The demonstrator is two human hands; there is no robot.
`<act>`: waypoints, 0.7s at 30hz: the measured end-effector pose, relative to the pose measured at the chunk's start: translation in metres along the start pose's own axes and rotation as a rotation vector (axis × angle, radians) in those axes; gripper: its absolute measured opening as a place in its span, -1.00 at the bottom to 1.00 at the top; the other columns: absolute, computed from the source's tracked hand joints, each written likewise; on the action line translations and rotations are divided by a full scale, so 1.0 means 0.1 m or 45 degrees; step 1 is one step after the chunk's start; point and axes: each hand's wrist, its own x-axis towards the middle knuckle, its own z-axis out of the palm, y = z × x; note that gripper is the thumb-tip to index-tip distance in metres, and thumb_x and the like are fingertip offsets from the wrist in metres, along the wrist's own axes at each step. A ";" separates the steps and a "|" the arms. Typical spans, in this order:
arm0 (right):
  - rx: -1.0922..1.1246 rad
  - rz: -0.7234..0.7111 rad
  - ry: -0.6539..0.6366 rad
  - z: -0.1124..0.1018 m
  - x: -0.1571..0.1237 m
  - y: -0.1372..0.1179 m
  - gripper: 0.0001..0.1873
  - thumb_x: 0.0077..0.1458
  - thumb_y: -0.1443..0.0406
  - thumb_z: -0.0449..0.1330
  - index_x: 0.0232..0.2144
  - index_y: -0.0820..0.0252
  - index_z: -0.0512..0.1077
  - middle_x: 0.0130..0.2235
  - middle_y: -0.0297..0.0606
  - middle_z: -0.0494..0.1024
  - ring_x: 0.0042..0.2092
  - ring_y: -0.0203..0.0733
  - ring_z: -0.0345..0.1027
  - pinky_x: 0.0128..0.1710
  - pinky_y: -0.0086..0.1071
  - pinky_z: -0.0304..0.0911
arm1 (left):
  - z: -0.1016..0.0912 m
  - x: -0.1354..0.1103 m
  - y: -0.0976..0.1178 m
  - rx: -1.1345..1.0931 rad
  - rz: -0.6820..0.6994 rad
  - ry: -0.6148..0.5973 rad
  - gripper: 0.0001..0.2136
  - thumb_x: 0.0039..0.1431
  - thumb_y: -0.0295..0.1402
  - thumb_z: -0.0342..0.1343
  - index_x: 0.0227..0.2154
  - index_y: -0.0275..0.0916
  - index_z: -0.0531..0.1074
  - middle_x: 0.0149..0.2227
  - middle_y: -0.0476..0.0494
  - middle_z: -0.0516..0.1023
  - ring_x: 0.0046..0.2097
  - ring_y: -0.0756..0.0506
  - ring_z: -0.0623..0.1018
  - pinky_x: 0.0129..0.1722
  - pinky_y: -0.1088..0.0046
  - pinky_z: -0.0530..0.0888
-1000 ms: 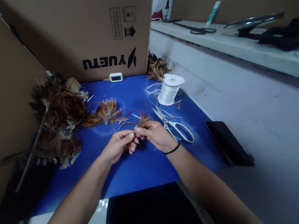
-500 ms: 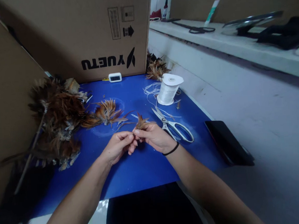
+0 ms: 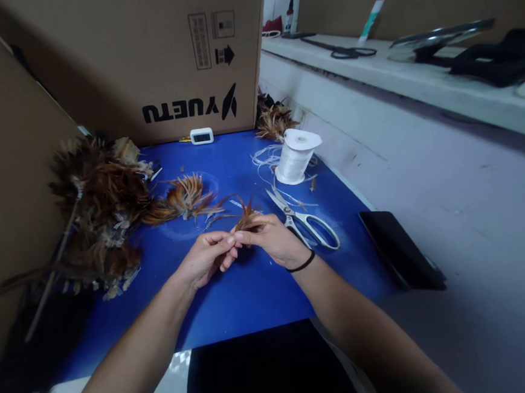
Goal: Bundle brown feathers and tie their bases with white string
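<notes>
Between my two hands is a small bunch of brown feathers (image 3: 247, 214), its tips pointing up and away from me. My right hand (image 3: 277, 239) is closed around the bunch, thumb on top. Thumb and fingertips of my left hand (image 3: 207, 258) pinch at the lower end of the same bunch, touching the right thumb; the quill ends are hidden by the fingers. Just beyond lies a loose fan of orange-brown feathers (image 3: 184, 198) on the blue table (image 3: 252, 300). Open-bladed scissors (image 3: 307, 223) rest to the right of my right hand.
A big pile of feathers (image 3: 103, 197) covers the left side. At the back right stands a spool of white ribbon (image 3: 296, 157) with loose strands. A black phone (image 3: 400, 249) lies at the right edge. A cardboard box (image 3: 164, 53) and a small white digital display (image 3: 202, 136) are behind.
The feathers in my hands have turned slightly more upright, and my right fingers have shifted a little around them. Everything else stays where it was.
</notes>
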 end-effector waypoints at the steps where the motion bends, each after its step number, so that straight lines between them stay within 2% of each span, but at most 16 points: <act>1: -0.013 0.014 0.016 0.00 0.00 0.01 -0.80 -0.20 0.26 0.36 -0.46 0.24 0.50 -0.47 -0.33 0.49 -0.44 -0.34 0.31 -0.42 -0.40 0.21 | 0.00 0.01 0.00 0.008 0.016 0.020 -0.80 -0.02 -0.26 0.22 -0.49 -0.34 0.48 -0.61 -0.01 0.42 -0.68 0.14 0.30 -0.72 0.63 0.17; 6: -0.162 0.064 0.156 -0.03 0.02 0.01 -0.75 -0.18 0.24 0.34 -0.38 0.21 0.49 -0.47 -0.35 0.46 -0.48 -0.38 0.23 -0.47 -0.42 0.16 | -0.02 0.05 0.06 -0.040 0.204 0.223 -0.81 -0.04 -0.28 0.23 -0.48 -0.35 0.49 -0.61 -0.01 0.40 -0.67 0.15 0.28 -0.70 0.62 0.17; 11: -0.507 -0.043 0.387 -0.07 0.06 0.08 -0.88 -0.12 0.31 0.26 -0.43 0.19 0.48 -0.49 -0.35 0.45 -0.47 -0.34 0.25 -0.43 -0.39 0.19 | -0.12 0.09 0.15 -0.208 0.434 0.502 -0.84 -0.07 -0.34 0.24 -0.46 -0.35 0.49 -0.57 -0.01 0.39 -0.63 0.16 0.28 -0.69 0.66 0.15; 14: -0.825 -0.153 0.395 -0.12 0.10 0.16 -0.93 -0.06 0.34 0.20 -0.44 0.18 0.48 -0.46 -0.33 0.44 -0.46 -0.32 0.27 -0.40 -0.38 0.21 | -0.18 0.11 0.18 -0.255 0.539 0.596 -0.84 -0.08 -0.34 0.24 -0.46 -0.36 0.49 -0.57 0.00 0.38 -0.63 0.17 0.27 -0.69 0.67 0.13; 17: -1.197 -0.237 0.377 -0.14 0.15 0.21 -0.90 -0.01 0.38 0.16 -0.40 0.17 0.48 -0.39 -0.30 0.44 -0.40 -0.30 0.31 -0.33 -0.38 0.22 | -0.22 0.12 0.19 -0.264 0.575 0.621 -0.83 -0.08 -0.34 0.24 -0.45 -0.37 0.49 -0.56 0.00 0.38 -0.62 0.17 0.27 -0.69 0.67 0.14; 21: -1.574 -0.185 0.300 -0.08 0.27 0.18 -0.82 0.03 0.40 0.15 -0.27 0.17 0.45 -0.25 -0.21 0.43 -0.27 -0.22 0.36 -0.25 -0.35 0.22 | -0.24 0.14 0.16 -0.243 0.568 0.629 -0.82 -0.09 -0.33 0.25 -0.46 -0.36 0.49 -0.56 0.00 0.38 -0.61 0.16 0.29 -0.68 0.67 0.16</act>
